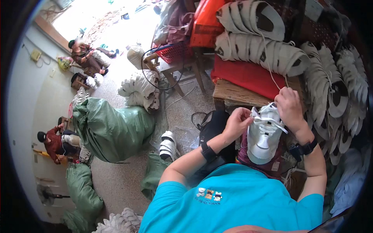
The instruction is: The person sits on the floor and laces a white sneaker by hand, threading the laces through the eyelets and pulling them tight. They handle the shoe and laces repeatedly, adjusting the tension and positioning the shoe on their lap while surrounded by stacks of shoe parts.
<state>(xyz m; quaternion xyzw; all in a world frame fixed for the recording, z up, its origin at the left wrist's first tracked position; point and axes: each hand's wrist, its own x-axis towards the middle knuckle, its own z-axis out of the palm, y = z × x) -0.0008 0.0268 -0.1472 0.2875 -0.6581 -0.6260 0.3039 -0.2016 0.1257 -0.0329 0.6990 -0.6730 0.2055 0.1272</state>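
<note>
A white shoe (263, 136) rests on my lap, toe toward me, with white laces threaded across its top. My left hand (237, 122) pinches a lace at the shoe's left side near the opening. At the shoe's far end, my right hand (289, 106) grips a lace end, and a thin white lace runs up from it toward the stacked shoes behind. Both wrists wear black bands.
Rows of white shoe uppers (256, 42) lie stacked on a wooden bench (233, 91) with a red cushion, and more hang at the right (342, 93). Large green sacks (112, 128) sit on the floor to the left. Two other people (87, 54) sit working farther off.
</note>
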